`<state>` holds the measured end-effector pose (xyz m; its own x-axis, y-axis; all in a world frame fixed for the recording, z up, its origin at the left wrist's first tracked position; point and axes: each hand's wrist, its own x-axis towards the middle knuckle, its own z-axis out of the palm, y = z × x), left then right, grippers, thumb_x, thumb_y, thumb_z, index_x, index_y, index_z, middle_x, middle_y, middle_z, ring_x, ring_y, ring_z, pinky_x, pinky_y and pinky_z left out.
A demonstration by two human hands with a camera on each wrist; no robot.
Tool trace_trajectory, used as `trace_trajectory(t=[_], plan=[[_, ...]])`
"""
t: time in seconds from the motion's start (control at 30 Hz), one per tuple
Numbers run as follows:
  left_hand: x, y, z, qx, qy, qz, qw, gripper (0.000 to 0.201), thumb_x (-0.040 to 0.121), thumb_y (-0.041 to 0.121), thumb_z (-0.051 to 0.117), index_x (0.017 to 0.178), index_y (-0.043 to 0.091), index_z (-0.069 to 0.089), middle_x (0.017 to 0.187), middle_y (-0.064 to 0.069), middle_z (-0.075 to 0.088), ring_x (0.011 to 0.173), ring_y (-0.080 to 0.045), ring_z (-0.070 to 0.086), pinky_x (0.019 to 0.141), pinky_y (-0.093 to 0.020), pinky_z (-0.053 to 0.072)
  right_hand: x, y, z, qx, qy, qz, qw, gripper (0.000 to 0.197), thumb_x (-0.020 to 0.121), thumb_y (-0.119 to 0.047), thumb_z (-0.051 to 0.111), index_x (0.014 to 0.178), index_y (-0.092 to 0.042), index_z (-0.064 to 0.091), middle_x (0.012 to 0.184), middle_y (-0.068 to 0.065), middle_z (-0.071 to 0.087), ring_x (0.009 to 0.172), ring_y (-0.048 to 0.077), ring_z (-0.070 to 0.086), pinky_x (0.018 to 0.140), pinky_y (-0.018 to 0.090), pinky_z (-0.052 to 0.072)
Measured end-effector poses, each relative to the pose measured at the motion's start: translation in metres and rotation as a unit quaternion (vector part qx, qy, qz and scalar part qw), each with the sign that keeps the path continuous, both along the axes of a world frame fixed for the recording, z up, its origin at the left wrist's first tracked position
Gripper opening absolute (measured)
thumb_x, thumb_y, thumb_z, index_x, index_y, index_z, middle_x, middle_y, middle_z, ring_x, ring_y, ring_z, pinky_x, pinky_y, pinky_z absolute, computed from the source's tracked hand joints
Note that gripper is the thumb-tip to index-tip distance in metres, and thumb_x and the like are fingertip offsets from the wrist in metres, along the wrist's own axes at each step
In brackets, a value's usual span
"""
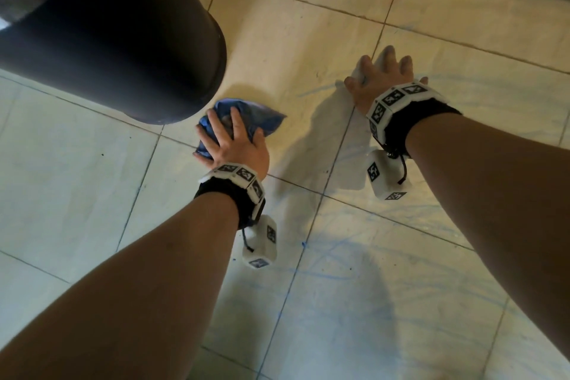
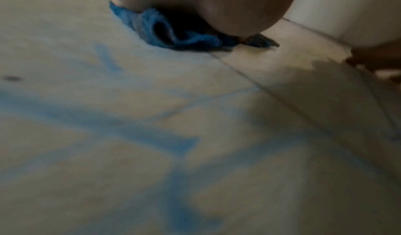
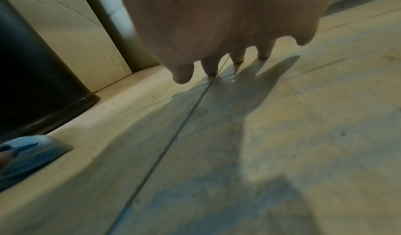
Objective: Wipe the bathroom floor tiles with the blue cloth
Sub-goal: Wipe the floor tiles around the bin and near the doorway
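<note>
- Clearly the blue cloth (image 1: 243,116) is soft and light: it lies bunched in loose folds on the floor tiles (image 1: 308,49), right at the foot of the dark bin (image 1: 123,40), touching or nearly touching its base.
- Your left hand (image 1: 234,145) sits on top of it, fingers spread and bent over the wad, pressing it down and gripping its near folds; the left wrist view shows a fold bulging out from under the palm.
- Likely it will crumple and slide under you, so take it through the thick middle of the bunch, not by the loose corner that sticks out to the right.
- Your right hand (image 1: 382,77) lies well apart from the cloth, fingers splayed and straight, tips on the tile across a grout line, holding nothing; it looks like a brace.
- Both forearms reach forward and down.
- Faint blue streaks (image 1: 354,259) mark the nearer tiles.
</note>
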<state>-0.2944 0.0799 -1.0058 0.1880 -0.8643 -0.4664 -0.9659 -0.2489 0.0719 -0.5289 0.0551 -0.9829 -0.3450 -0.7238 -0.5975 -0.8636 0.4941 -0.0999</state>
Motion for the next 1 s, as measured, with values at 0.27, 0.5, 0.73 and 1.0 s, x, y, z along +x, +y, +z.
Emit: trace_trajectory(t=[0.27, 0.5, 0.73, 1.0], plan=[[-0.035, -0.011, 0.000, -0.016, -0.016, -0.001, 1.000, 0.065, 0.104, 0.049, 0.028, 0.159, 0.030, 0.001, 0.166, -0.007, -0.013, 0.151, -0.037, -0.011, 0.116, -0.064, 0.002, -0.002, 0.000, -0.006, -0.010, -0.001, 0.001, 1.000, 0.062, 0.099, -0.058, 0.029, 0.154, -0.033, 0.012, 0.163, -0.004, -0.008, 0.149, 0.031, -0.006, 0.115, 0.064, 0.008], [-0.076, -0.015, 0.004, 0.029, 0.019, -0.140, 0.989, 0.067, 0.103, 0.052, 0.026, 0.158, 0.030, -0.005, 0.164, -0.005, -0.023, 0.149, -0.039, -0.020, 0.115, -0.066, -0.004, -0.001, -0.003, -0.011, -0.003, 0.022, 0.002, 1.000, 0.060, 0.100, -0.054, 0.030, 0.153, -0.033, 0.013, 0.163, -0.002, -0.007, 0.149, 0.032, -0.004, 0.115, 0.063, 0.010], [-0.090, -0.004, -0.001, 0.023, 0.052, -0.248, 0.967, 0.069, 0.101, 0.059, 0.030, 0.158, 0.035, 0.002, 0.165, -0.001, -0.018, 0.150, -0.036, -0.017, 0.115, -0.067, -0.002, -0.004, -0.010, -0.022, 0.034, 0.045, 0.053, 0.997, 0.066, 0.092, -0.057, 0.016, 0.153, -0.032, 0.013, 0.163, 0.002, -0.007, 0.148, 0.038, -0.005, 0.113, 0.067, 0.011], [-0.047, -0.032, 0.001, 0.029, 0.014, -0.169, 0.985, 0.065, 0.103, 0.056, 0.025, 0.158, 0.036, -0.004, 0.164, 0.001, -0.023, 0.150, -0.032, -0.019, 0.118, -0.061, -0.004, -0.011, -0.011, -0.016, 0.036, 0.022, 0.050, 0.998, 0.059, 0.101, -0.053, 0.021, 0.154, -0.032, 0.007, 0.163, 0.005, -0.011, 0.149, 0.036, -0.005, 0.117, 0.060, 0.010]])
